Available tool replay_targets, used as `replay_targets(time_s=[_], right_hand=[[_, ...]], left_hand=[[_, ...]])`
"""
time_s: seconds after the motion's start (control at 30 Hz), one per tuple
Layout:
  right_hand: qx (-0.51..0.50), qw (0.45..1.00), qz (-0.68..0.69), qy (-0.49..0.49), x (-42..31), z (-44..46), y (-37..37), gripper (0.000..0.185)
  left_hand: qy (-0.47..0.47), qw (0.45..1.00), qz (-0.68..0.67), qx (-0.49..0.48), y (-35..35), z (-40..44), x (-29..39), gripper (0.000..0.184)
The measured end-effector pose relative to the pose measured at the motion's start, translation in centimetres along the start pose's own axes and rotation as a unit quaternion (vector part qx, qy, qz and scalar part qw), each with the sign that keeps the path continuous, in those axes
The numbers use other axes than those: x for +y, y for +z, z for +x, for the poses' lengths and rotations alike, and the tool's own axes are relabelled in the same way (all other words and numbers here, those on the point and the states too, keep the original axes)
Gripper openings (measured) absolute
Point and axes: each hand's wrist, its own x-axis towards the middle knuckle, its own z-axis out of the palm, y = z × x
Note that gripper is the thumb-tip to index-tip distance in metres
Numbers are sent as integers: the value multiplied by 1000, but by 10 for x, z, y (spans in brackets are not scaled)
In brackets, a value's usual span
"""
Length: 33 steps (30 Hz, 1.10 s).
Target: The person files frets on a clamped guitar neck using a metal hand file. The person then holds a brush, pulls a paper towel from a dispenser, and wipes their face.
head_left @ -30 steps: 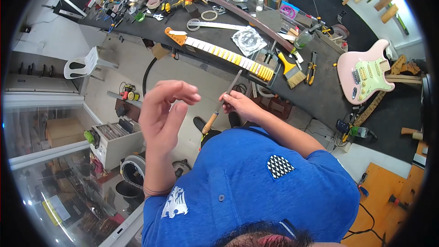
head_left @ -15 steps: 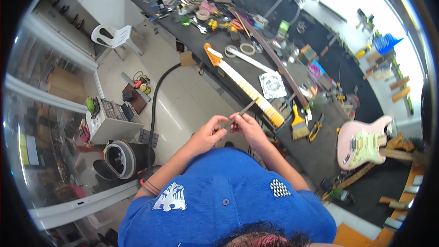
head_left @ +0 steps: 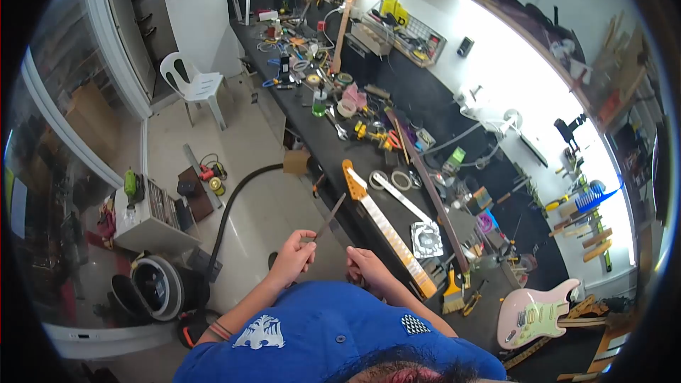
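My left hand (head_left: 294,258) is closed on a thin, flat metal file (head_left: 330,218), whose free end points up and to the right. My right hand (head_left: 364,267) is beside it to the right, fingers curled in; whether anything is inside them is hidden. Just right of my hands, a guitar neck (head_left: 393,232) with a pale fretboard and an orange-tan headstock lies along the near edge of the workbench (head_left: 330,158). The file is apart from the neck.
A brush (head_left: 452,296), pliers (head_left: 474,301) and a pink guitar body (head_left: 533,319) lie on the bench at right. Tape rings (head_left: 401,181) and many loose tools fill its far part. A white chair (head_left: 202,86), black hose (head_left: 228,221) and round bin (head_left: 162,288) stand left.
The file has passed from between both hands into my left hand alone, and its tip has left the guitar neck's side. My hands have drawn apart. The view has tilted up.
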Motion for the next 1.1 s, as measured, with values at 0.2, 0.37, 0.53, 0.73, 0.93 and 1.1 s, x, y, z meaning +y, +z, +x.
replay_targets(time_s=[0.2,0.37,0.53,0.73,0.93,1.1], right_hand=[[13,991,-40,-123,-62,119,47,27],[103,953,-125,-254,-199,216,70,34],[304,796,-246,-461,-450,281,60,44],[446,686,-144,-556,-726,360,24,97],[273,718,61,-637,-814,417,5,71],[369,713,-124,-584,-747,405,61,40]], left_hand=[[18,999,-49,6,-99,72,53,30],[27,997,-69,4,-190,119,103,31],[32,997,-70,6,-249,160,135,32],[24,995,-88,46,-273,231,150,34],[31,988,-104,108,-283,304,198,32],[49,985,-109,122,-301,355,231,33]])
